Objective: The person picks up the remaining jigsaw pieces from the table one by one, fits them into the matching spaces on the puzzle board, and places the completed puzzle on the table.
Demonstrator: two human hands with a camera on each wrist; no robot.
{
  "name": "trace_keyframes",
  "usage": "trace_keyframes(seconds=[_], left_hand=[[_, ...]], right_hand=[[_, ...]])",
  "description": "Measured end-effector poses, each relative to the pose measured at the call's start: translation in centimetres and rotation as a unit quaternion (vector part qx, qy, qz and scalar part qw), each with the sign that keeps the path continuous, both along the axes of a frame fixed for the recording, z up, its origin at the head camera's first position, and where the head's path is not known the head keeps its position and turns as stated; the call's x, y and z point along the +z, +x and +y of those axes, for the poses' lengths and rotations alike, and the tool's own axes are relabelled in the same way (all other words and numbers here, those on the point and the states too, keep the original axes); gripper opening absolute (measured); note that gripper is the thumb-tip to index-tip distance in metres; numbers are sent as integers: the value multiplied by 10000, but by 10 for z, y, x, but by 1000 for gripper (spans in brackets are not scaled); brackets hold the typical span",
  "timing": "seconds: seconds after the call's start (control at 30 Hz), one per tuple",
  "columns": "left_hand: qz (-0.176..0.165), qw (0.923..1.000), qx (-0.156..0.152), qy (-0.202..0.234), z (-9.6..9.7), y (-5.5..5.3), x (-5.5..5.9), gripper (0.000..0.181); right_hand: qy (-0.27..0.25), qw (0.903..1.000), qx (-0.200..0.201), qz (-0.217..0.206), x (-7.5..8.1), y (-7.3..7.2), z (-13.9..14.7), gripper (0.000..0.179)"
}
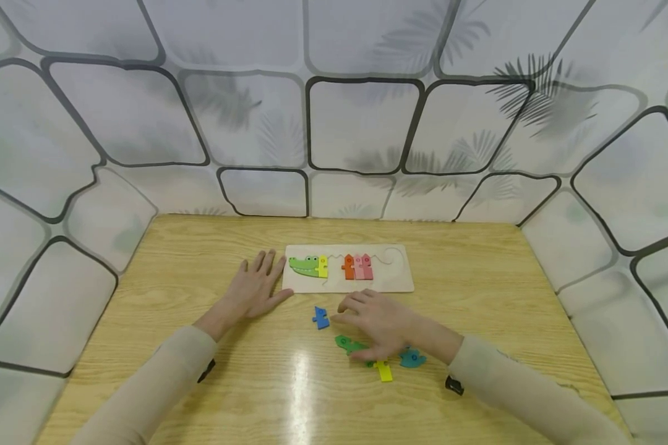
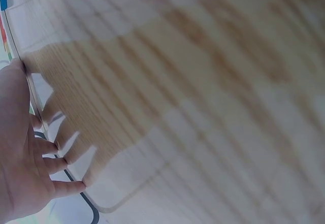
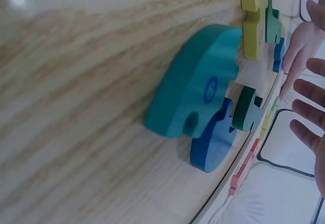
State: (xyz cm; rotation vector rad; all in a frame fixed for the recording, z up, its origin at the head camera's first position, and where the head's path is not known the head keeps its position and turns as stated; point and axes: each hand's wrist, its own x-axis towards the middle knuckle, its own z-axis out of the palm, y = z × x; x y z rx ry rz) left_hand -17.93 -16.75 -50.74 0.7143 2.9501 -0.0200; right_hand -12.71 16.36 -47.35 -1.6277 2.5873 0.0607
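Observation:
My left hand (image 1: pixel 253 285) lies spread on the table, its thumb and fingertips at the left edge of a pale wooden puzzle board (image 1: pixel 392 275). In the board sit a green crocodile head piece (image 1: pixel 304 266) with a yellow piece (image 1: pixel 323 267), and apart from them an orange piece (image 1: pixel 348 267) beside pink pieces (image 1: pixel 363 267). Above the loose pieces hovers my right hand (image 1: pixel 381 321), fingers loosely extended and holding nothing. Around it lie a blue piece (image 1: pixel 321 318), a green piece (image 1: pixel 349 343), a yellow piece (image 1: pixel 385 371) and a teal piece (image 3: pixel 198 87) marked 6.
Close to the teal piece in the right wrist view are a rounded blue piece (image 3: pixel 213 142) and a dark green piece (image 3: pixel 248 108). The wooden table (image 1: pixel 245 383) meets patterned wall panels (image 1: pixel 362 127) at the back and sides.

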Motion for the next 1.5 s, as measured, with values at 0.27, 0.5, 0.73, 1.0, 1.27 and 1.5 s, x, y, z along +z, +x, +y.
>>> trace_keyframes(seconds=[0.27, 0.5, 0.73, 1.0, 1.27, 1.5], left_hand=[[64, 10000, -40, 38, 0, -1, -1, 87], [-6, 10000, -25, -25, -1, -1, -1, 89], [21, 10000, -35, -32, -1, -2, -2, 88], [-3, 10000, -20, -35, -1, -2, -1, 88], [-28, 10000, 3, 7, -1, -1, -1, 88], [71, 10000, -27, -13, -1, 0, 0, 88]], right_hand=[[-225, 9992, 287, 178, -8, 3, 0, 60], [-166, 9984, 360, 392, -11, 5, 1, 55], [-134, 9981, 442, 404, -16, 7, 2, 55], [-73, 9985, 430, 343, -17, 9, 0, 51], [-81, 9980, 489, 382, -19, 8, -1, 45], [34, 9986, 411, 325, -20, 7, -2, 45]])
